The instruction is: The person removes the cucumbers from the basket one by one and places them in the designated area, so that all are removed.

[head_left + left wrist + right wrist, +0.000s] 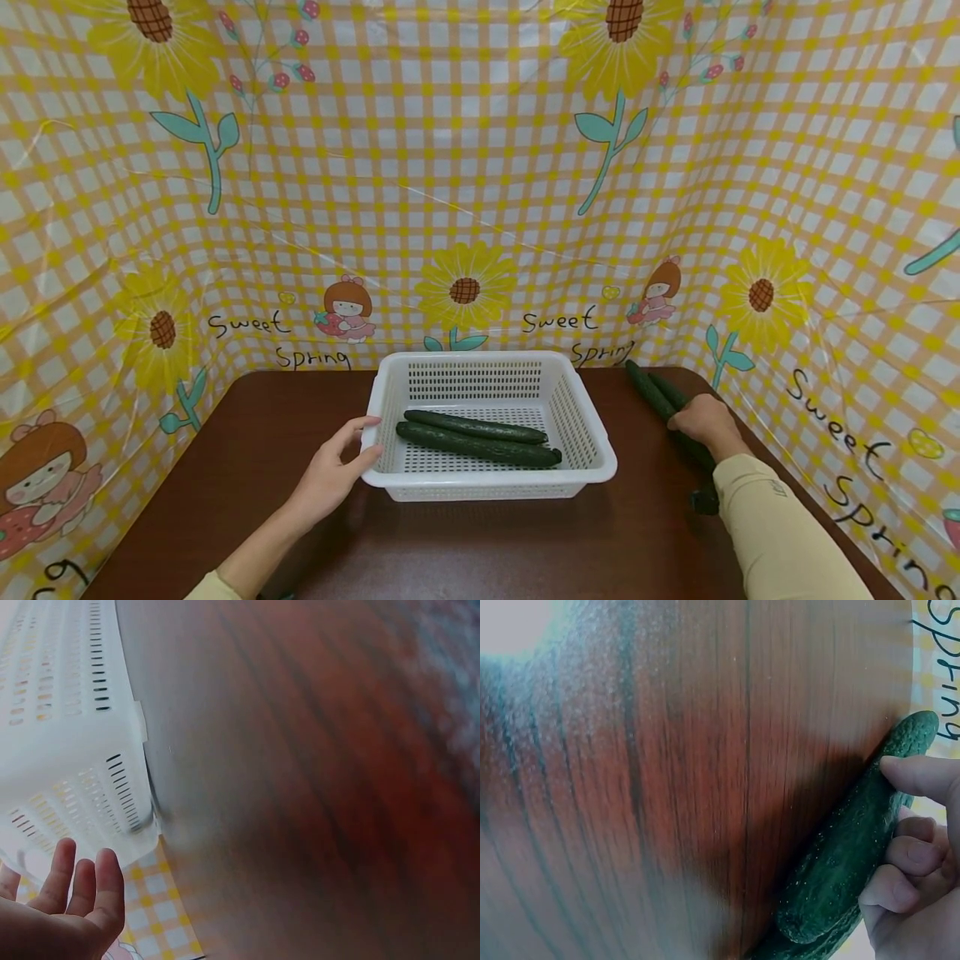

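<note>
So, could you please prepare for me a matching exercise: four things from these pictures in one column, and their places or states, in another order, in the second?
Column one:
1. Left hand
2. Right hand
3. White basket
4. Two cucumbers side by side

Column two:
A. Standing on the brown table
B. Lying inside the basket
C. Gripping a cucumber
D. At the basket's left end

Right pairs: 1-D; 2-C; 3-A; 4-B.
</note>
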A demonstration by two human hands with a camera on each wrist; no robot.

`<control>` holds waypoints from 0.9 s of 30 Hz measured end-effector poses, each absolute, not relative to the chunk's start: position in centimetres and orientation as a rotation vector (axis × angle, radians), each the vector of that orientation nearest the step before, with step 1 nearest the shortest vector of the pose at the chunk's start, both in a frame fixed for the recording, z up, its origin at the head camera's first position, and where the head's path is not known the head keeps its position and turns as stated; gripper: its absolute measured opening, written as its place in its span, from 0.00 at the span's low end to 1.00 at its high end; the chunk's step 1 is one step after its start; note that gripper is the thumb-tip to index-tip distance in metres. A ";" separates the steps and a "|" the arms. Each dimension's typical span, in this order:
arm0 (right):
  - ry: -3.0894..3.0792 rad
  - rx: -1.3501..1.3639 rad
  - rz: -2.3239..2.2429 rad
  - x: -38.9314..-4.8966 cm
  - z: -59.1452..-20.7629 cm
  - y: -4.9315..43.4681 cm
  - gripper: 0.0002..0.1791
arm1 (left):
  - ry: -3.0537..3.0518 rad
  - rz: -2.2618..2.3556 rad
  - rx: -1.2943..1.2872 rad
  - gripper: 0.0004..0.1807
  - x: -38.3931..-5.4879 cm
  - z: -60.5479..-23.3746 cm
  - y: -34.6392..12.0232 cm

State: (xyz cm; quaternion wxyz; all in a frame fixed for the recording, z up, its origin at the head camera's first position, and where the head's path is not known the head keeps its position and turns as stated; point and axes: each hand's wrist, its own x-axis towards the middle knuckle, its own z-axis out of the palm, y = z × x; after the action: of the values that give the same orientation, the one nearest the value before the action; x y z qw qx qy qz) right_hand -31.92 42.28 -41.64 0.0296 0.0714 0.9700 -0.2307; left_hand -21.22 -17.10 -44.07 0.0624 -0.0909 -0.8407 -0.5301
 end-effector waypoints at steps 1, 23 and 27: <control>2.991 0.213 -0.712 -32.0 -41.8 42.3 0.17 | -2.542 -1.603 -0.274 0.24 -21.2 -44.1 -17.1; 3.053 0.045 -0.779 -33.1 -39.7 41.6 0.31 | -2.543 -1.598 -0.266 0.24 -21.2 -44.1 -17.1; 3.055 0.040 -0.797 -33.3 -38.9 41.2 0.31 | -2.535 -1.602 -0.284 0.24 -21.2 -44.1 -17.1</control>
State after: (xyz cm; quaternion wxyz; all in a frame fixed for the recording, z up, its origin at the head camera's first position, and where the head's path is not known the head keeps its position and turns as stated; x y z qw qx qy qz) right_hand -33.29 41.22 -38.93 -0.0078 0.0128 0.9675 -0.2524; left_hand -21.22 -17.12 -44.06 0.0644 -0.0940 -0.8398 -0.5308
